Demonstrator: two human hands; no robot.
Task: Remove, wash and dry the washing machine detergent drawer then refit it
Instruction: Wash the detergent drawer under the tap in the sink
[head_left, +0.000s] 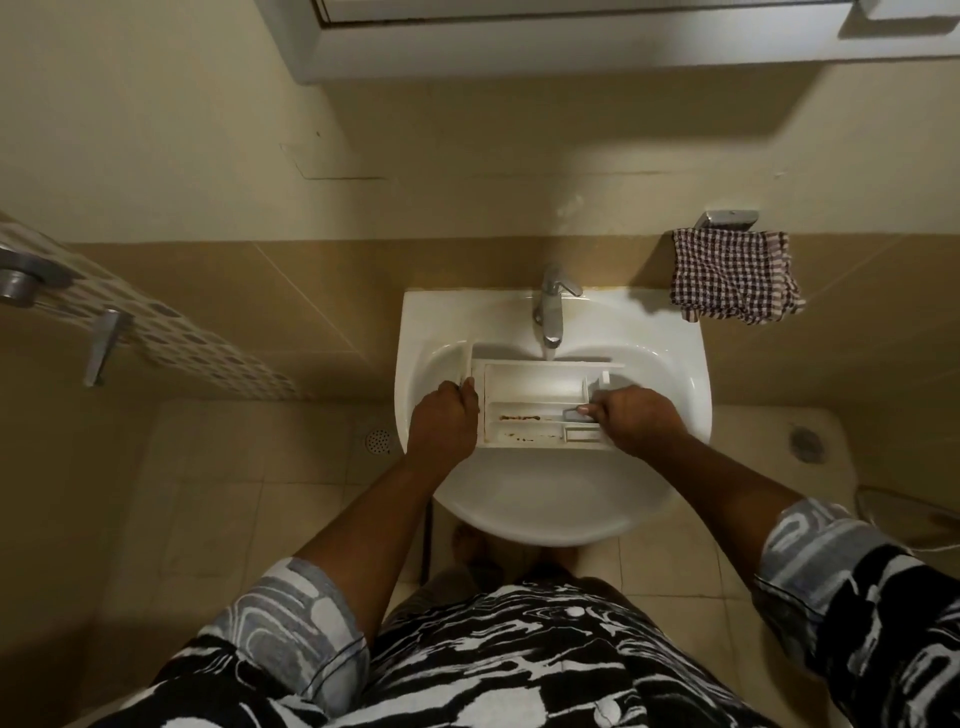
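The white detergent drawer (535, 387) lies across the white sink (670, 338), under the chrome tap (551, 306). Brown residue streaks show in its near compartments. My left hand (444, 418) grips the drawer's left end. My right hand (636, 418) is at the drawer's right end, fingers curled round a small grey piece (571, 414) inside a compartment. A thin stream runs from the tap onto the drawer's far edge.
A checked cloth (732, 275) hangs from a wall holder to the right of the sink. A door with a metal handle (104, 345) stands at the left. A floor drain (378, 441) sits left of the basin. A cabinet is mounted overhead.
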